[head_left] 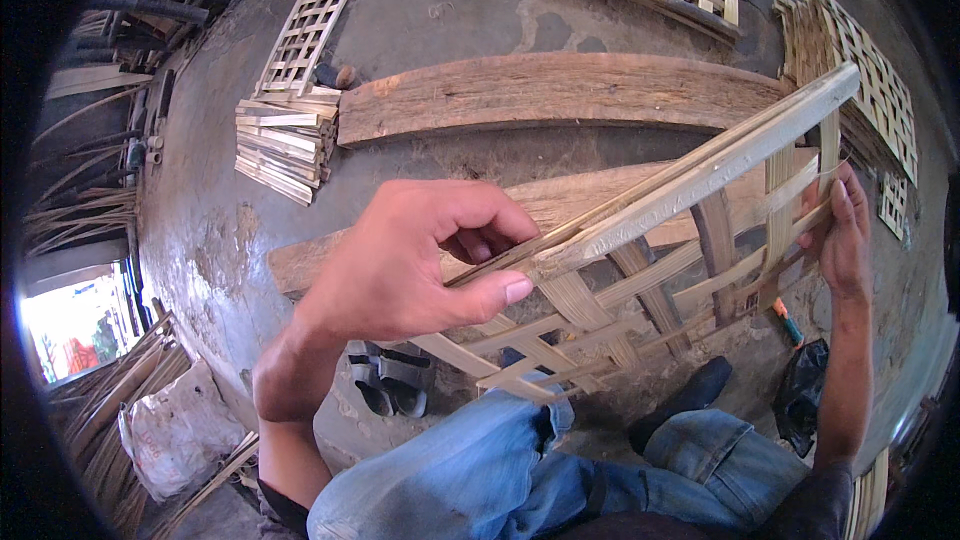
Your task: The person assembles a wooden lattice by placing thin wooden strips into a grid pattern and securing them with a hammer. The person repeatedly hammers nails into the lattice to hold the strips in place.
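Observation:
A woven bamboo panel (578, 308) is held up tilted over my lap, its flat strips crossing in an open lattice. Along its upper edge runs a thick pale split rail (700, 175), rising to the far right. My left hand (420, 260) is closed at the rail's near left end, thumb on the near side and curled fingers behind, partly hidden. At the panel's right side, my right hand (845, 230) grips the strip ends below the rail's far end. Some of its fingers are hidden behind the strips.
Two wooden planks lie beyond the panel, the farther one (560, 90) long and thick. A bundle of split strips (285, 145) and a lattice panel (312, 30) are at left. More panels are stacked (870, 90) at right. Sandals (390, 380) and an orange-and-teal handled tool (788, 322) lie below.

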A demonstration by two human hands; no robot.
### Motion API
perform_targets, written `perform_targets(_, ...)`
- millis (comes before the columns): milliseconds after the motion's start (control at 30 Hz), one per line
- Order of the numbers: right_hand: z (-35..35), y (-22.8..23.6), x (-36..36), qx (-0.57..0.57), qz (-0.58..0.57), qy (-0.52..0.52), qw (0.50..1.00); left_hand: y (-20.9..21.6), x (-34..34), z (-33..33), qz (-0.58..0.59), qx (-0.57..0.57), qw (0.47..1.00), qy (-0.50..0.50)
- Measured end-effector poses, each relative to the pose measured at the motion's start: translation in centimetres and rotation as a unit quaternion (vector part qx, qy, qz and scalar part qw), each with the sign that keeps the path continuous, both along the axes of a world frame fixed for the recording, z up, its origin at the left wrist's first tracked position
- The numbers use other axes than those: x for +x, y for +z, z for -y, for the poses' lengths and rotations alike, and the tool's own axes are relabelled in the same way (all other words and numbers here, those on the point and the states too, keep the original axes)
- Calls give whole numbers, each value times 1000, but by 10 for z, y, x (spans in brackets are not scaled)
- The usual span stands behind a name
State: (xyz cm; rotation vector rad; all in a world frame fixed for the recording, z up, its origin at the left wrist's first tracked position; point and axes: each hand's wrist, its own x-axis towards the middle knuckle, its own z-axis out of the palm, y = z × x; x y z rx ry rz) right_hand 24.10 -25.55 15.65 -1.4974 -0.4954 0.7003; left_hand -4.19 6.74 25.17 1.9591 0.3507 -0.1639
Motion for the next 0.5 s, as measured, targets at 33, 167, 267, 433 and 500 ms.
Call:
perform_targets(33,3,-2,4,11,11,34,999,0,1,2,-2,22,1000,2)
perform_targets(167,5,-9,3,7,-10,-2,1000,5,1,6,5,57,998,-5)
perform_targets(267,5,-11,4,23,-17,1,1000,12,0,12,35,103,994,-22)
perform_targets(433,-3,-10,3,29,0,-37,999,16,-2,12,84,105,991,-25)
perform_targets(500,0,-12,8,52,-23,-25,998,19,0,12,81,111,991,-7)
